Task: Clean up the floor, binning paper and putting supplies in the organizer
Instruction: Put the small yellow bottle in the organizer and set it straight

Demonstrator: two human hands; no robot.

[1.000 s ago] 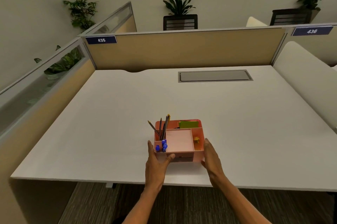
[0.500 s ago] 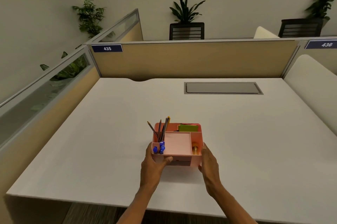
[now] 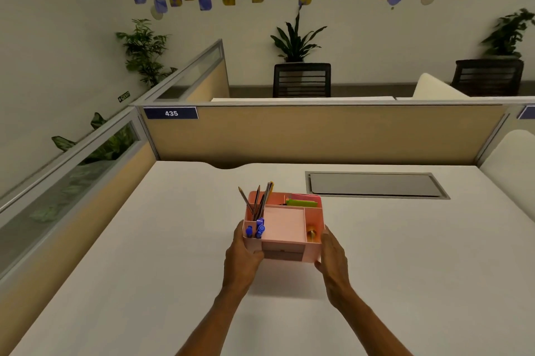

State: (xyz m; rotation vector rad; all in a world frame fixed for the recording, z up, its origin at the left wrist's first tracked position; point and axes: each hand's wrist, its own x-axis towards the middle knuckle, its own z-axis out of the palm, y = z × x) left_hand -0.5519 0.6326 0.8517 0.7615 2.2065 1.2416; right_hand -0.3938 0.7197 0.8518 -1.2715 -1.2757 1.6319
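Open-plan office. Evidence: tan cubicle partitions (image 3: 318, 132), numbered plate "435" (image 3: 171, 113), white tabletop (image 3: 144, 254) with cable hatch (image 3: 373, 185), black chairs (image 3: 302, 79), potted plants (image 3: 295, 37).

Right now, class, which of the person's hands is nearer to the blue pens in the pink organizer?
Left. The left hand grips the organizer at the corner compartment holding the blue pens. The right hand holds the opposite side, across the organizer from them.
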